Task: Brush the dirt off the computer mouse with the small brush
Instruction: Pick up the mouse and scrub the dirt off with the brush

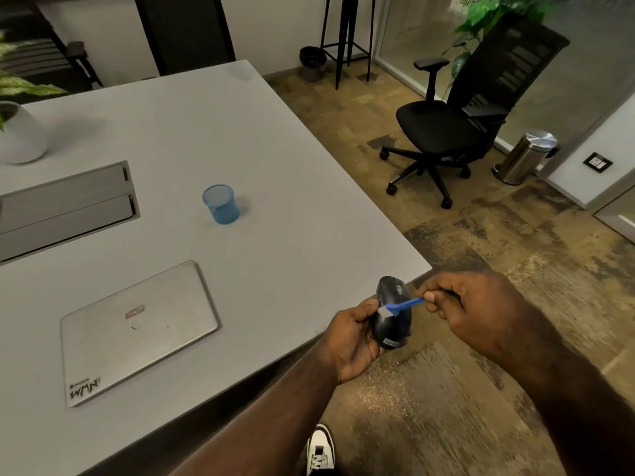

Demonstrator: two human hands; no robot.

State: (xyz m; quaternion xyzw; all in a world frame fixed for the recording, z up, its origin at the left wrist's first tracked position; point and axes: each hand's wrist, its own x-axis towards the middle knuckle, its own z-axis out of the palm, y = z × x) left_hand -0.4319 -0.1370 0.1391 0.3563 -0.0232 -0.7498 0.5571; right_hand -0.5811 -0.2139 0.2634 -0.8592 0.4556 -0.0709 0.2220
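A black computer mouse (395,326) is held up past the table's near right corner, gripped from the left and below by my left hand (350,341). My right hand (481,310) pinches the handle of a small blue brush (402,306). The brush lies across the mouse's back, and its white bristles touch the mouse's left side near my left thumb. A small label shows at the mouse's near end.
On the grey table (275,201) lie a closed silver laptop (137,331), a blue mesh cup (221,204), a cable hatch (65,207) and a white plant pot (20,135). On the floor at right stand a black office chair (457,121) and a steel bin (525,156).
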